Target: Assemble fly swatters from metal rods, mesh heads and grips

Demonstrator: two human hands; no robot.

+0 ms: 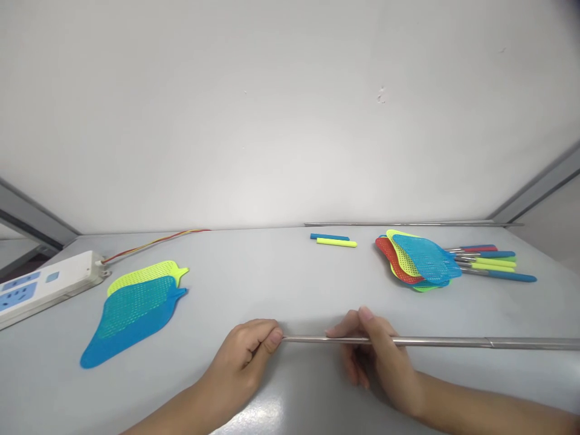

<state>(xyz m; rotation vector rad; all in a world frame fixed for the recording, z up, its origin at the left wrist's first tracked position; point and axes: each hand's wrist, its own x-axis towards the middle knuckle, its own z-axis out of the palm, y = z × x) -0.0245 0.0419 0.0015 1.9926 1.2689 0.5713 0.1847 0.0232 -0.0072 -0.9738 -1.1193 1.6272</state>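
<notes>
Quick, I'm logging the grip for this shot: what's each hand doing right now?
Left hand: closed, curled against the end of the steel rod; whether it grips is unclear.
Right hand: closed on the steel rod, holding it.

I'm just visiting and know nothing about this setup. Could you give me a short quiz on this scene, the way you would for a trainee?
1. Which hand, the left hand or the right hand, is at the visible end of the metal rod?
2. True or false: the pile of fly swatters lies farther from the person than the rod.
3. What colours are the two short grips lying side by side near the wall?

Key: 1. left hand; 2. true; 3. blue and yellow.
</notes>
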